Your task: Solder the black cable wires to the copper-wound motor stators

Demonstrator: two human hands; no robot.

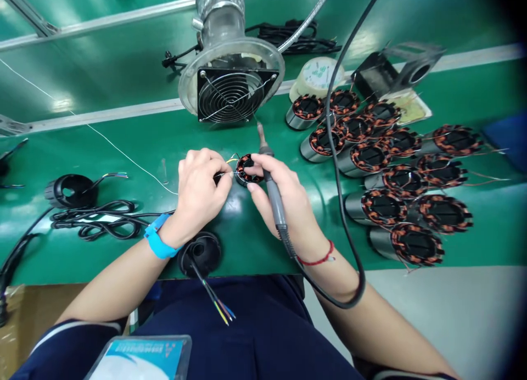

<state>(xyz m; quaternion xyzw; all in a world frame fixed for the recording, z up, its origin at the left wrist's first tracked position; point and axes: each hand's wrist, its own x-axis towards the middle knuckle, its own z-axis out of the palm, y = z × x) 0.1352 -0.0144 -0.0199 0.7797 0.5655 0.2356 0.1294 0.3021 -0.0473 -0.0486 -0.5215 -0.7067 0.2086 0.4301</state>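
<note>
My left hand (201, 185) is closed in a pinch beside a small motor stator (242, 165) with copper windings. A thin silvery wire (127, 156), which looks like solder, runs from the far left into this hand. My right hand (288, 201) has a soldering iron (275, 199) lodged in it, its tip pointing away from me toward the fan. The right thumb and fingertips rest at the stator's right side, hiding part of it. Short coloured leads (233, 159) stick out at the stator's upper left. What lies between the left fingertips is partly hidden.
Several wound stators (370, 152) stand grouped at the right. A fan (231, 97) on a duct sits behind my hands. The iron's black cord (335, 166) loops over the right side. Black caps (200, 253) with cables and a coiled cable (102, 218) lie left and near the front edge.
</note>
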